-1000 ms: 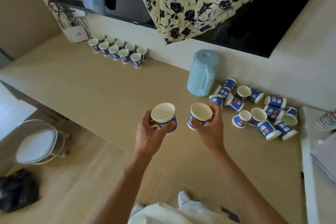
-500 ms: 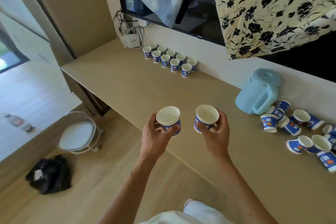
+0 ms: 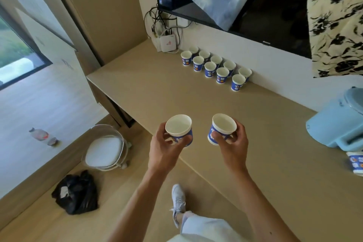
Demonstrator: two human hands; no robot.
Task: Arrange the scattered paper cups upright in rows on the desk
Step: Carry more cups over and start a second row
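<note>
The left hand (image 3: 167,153) has its grip curled round the lower wall of one paper cup (image 3: 179,129), held mouth up above the near edge of the desk (image 3: 157,92). The right hand (image 3: 233,149) pinches a second cup (image 3: 223,128) the same way, thumb on the blue band, above the desk top. Both cups are white inside with a rolled white rim and a blue printed wrap; the white characters on it are too blurred to read. At the right edge another cup (image 3: 355,163) of this print sits just beside a pale blue jug (image 3: 334,124). Farther back, ten cups (image 3: 214,67) stand upright in two rows of five along the wall (each showing a small orange spot on the blue). Beyond them a white box (image 3: 168,43) carries a tiny red mark, unreadable
</note>
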